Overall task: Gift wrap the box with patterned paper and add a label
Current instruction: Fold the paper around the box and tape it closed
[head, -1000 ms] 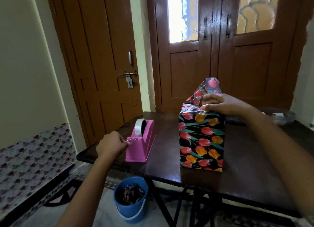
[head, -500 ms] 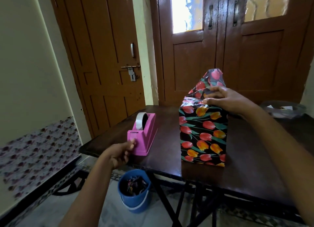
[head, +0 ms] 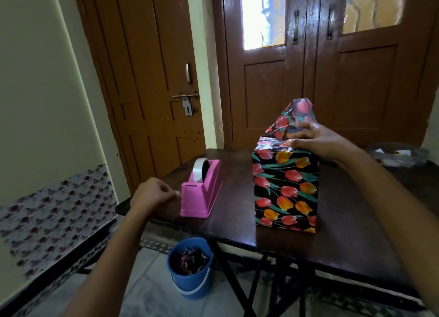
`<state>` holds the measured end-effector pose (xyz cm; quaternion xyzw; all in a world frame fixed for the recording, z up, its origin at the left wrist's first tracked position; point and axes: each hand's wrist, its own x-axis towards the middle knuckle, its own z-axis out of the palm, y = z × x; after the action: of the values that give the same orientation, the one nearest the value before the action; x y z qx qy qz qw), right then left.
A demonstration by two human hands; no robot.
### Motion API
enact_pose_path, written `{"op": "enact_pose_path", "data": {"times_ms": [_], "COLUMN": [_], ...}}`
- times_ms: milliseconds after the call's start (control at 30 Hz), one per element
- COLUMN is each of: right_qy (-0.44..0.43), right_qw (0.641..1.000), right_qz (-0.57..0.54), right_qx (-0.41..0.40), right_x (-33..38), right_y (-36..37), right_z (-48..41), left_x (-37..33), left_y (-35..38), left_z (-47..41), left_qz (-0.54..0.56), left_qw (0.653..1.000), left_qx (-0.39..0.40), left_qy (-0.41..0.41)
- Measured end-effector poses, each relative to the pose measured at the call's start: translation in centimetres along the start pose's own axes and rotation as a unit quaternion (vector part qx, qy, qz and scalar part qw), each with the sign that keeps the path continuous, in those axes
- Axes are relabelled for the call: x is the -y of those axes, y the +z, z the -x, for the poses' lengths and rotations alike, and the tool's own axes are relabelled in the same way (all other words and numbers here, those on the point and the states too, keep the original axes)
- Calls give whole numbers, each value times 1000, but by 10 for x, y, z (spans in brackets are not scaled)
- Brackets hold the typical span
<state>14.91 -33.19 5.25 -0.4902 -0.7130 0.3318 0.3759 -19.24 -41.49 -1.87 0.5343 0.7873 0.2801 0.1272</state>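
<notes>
Cream wall (head: pixel 35 79), brown wooden doors (head: pixel 147 79), daylit glass panes (head: pixel 262 15), dark table (head: pixel 235 198), blue bucket (head: pixel 190 286) on tiled floor (head: pixel 147 293).

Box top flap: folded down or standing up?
Standing up: the paper flap rises above the box; the right hand presses the folds at its base.

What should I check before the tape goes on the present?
1. Right hand pressing down on top of the box: ok.
2. Back flap folded flat: not ok, it stands up.
3. Piece of tape in the left hand: cannot tell.
4. Tape roll sitting in the pink dispenser: ok.
5. Box upright on the table: ok.
</notes>
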Motion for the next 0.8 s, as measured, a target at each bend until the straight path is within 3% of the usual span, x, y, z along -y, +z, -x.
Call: {"op": "enact_pose_path", "data": {"times_ms": [100, 233, 400, 500, 800], "right_qy": [-14, -27, 6, 9, -25], "right_qw": [999, 998, 999, 999, 997], "right_qz": [31, 45, 22, 6, 0], "right_qx": [-5, -22, -43, -51, -70], "right_x": [5, 8, 4, 0, -10], "right_y": [0, -2, 0, -1, 6], "right_z": [4, 9, 3, 1, -1], "left_x": [-35, -112, -200, -228, -241], "left_y": [-11, -7, 17, 27, 33], "left_z": [15, -2, -40, -51, -80], "left_qz": [224, 337, 289, 185, 21], "left_qw": [969, 923, 895, 891, 878], "left_qx": [7, 66, 186, 264, 343], "left_qy": [100, 172, 284, 320, 334]}}
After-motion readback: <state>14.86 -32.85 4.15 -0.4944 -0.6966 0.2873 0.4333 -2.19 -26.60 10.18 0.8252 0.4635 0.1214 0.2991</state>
